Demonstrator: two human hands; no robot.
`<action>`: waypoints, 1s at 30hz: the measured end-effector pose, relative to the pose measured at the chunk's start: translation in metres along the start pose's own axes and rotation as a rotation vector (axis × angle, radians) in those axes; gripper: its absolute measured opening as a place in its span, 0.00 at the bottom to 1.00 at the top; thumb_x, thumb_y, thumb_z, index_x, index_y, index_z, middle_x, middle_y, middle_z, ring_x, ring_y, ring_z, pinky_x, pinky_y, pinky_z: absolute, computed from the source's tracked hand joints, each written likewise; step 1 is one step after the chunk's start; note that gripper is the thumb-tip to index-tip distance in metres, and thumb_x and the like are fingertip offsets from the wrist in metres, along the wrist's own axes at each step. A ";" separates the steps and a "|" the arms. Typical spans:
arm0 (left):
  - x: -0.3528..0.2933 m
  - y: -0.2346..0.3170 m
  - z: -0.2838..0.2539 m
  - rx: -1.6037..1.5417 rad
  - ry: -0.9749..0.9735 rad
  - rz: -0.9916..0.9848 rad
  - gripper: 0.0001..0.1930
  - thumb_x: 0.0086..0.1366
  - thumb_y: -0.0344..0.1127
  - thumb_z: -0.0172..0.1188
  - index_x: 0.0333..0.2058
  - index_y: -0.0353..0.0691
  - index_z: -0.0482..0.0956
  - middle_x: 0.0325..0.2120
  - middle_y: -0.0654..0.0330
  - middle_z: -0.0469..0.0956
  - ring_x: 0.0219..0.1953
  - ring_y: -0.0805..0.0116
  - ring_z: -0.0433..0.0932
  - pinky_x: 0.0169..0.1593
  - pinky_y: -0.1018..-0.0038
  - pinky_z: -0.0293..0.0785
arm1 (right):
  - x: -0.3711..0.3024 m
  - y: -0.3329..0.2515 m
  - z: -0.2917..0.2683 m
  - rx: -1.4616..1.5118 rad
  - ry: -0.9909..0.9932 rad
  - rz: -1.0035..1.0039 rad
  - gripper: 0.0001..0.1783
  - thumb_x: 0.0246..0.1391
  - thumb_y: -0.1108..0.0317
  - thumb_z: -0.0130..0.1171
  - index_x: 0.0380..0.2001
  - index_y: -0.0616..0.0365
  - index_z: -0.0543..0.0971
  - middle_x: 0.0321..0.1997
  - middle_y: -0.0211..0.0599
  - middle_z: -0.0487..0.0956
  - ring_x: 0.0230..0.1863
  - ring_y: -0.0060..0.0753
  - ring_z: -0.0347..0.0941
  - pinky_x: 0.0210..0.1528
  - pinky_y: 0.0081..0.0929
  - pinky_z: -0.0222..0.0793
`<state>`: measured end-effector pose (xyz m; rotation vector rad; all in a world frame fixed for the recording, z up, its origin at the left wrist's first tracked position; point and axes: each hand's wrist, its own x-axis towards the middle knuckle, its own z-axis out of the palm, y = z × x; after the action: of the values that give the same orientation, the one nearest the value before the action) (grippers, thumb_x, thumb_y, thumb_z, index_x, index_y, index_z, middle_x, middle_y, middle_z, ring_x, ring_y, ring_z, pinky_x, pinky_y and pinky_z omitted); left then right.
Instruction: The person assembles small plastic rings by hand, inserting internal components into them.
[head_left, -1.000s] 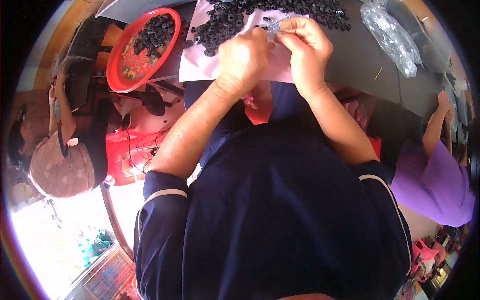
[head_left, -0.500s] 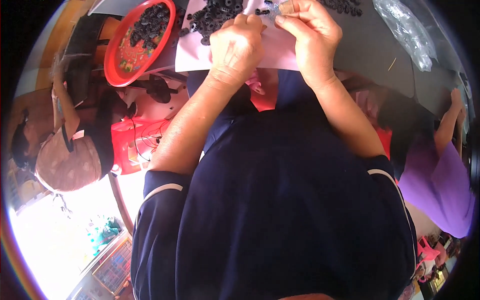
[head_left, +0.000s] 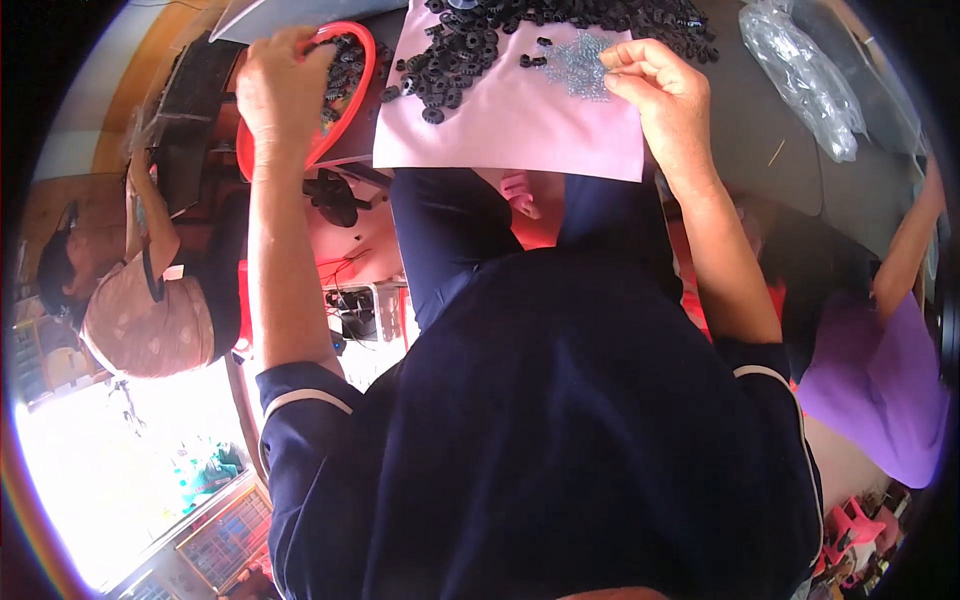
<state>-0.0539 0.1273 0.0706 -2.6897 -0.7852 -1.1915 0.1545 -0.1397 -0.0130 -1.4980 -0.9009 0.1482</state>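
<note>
My left hand (head_left: 282, 90) is over the rim of a red basin (head_left: 243, 150) at the far left, its fingers blurred and partly turned away. Whether it holds anything cannot be seen. Small black ridged wheels (head_left: 345, 65) lie in the basin. My right hand (head_left: 665, 95) has thumb and fingertips pinched together at the edge of a heap of tiny silvery-blue pieces (head_left: 575, 68); whatever is in the pinch is too small to make out. Both the heap and a large pile of black wheels (head_left: 465, 60) rest on a pink cloth (head_left: 520, 140).
A crumpled clear plastic bag (head_left: 800, 80) lies on the dark grey table (head_left: 740, 130) at the right. One person (head_left: 150, 310) sits at the left, and another in purple (head_left: 870, 380) at the right. My knees (head_left: 450, 215) are under the table edge.
My left hand has moved left from the cloth to above the red basin. My right hand has shifted slightly right and down, and the silvery-blue heap now shows.
</note>
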 end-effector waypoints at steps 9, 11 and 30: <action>-0.056 0.132 0.070 -0.430 -0.195 0.185 0.07 0.51 0.31 0.67 0.29 0.39 0.80 0.28 0.58 0.76 0.31 0.60 0.79 0.34 0.67 0.75 | 0.018 -0.021 0.009 0.051 0.001 0.057 0.10 0.51 0.80 0.59 0.39 0.64 0.81 0.35 0.29 0.81 0.38 0.16 0.75 0.45 0.16 0.69; -0.061 0.139 0.080 -0.359 -0.236 0.188 0.08 0.52 0.33 0.67 0.29 0.39 0.79 0.29 0.58 0.75 0.33 0.59 0.79 0.34 0.65 0.75 | 0.016 -0.013 0.010 0.078 0.024 0.030 0.10 0.50 0.80 0.60 0.37 0.63 0.82 0.33 0.29 0.82 0.36 0.15 0.75 0.43 0.16 0.70; -0.065 0.123 0.085 -0.349 -0.155 0.090 0.05 0.56 0.31 0.60 0.32 0.39 0.78 0.31 0.55 0.77 0.31 0.53 0.80 0.34 0.65 0.76 | 0.011 -0.007 0.005 0.119 0.050 -0.035 0.09 0.48 0.82 0.61 0.34 0.63 0.82 0.33 0.29 0.83 0.34 0.15 0.76 0.41 0.15 0.72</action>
<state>0.0268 0.0185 -0.0207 -3.0916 -0.5033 -1.2092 0.1561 -0.1299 -0.0035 -1.3688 -0.8635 0.1360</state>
